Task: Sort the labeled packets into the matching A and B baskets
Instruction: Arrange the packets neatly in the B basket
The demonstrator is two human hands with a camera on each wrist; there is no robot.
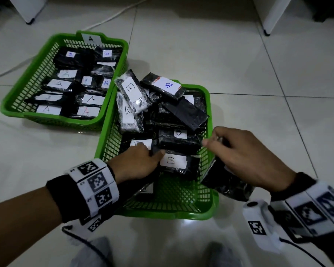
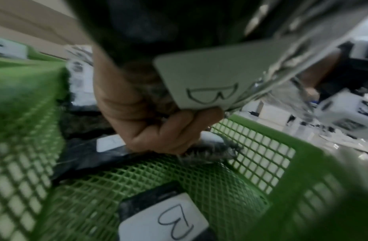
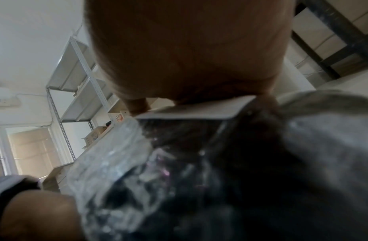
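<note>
**Right hand's packet hangs over the near-right rim of the B basket**

My right hand [image 1: 247,157] is curled around a black plastic-wrapped packet [image 1: 226,182]. The packet's long axis runs from my fingers down and back toward my wrist, steeply tilted, and its lower end lies outside the rim of the B basket [image 1: 210,207]. My right wrist view shows a white label under my palm, but I cannot read its letter. If it is a B, the drop lies just to the left of that hand and a little forward. If it is an A, the A basket [image 1: 17,105] sits well beyond my left hand, forward and to the left, which is a longer reach across the piled packets.

My left hand [image 1: 137,162] is already inside the B basket. Its fingers are closed on a B-labelled packet [image 2: 209,81], as the left wrist view shows. Another B packet [image 1: 174,160] lies just past its fingertips, and the hands are near each other but apart.

Both baskets rest on a pale tiled floor [image 1: 239,64], and a white cable [image 1: 112,16] runs across it beyond the A basket. White furniture legs stand at the far edge. My right wrist view also catches metal shelving [image 3: 79,78] against a wall.
</note>
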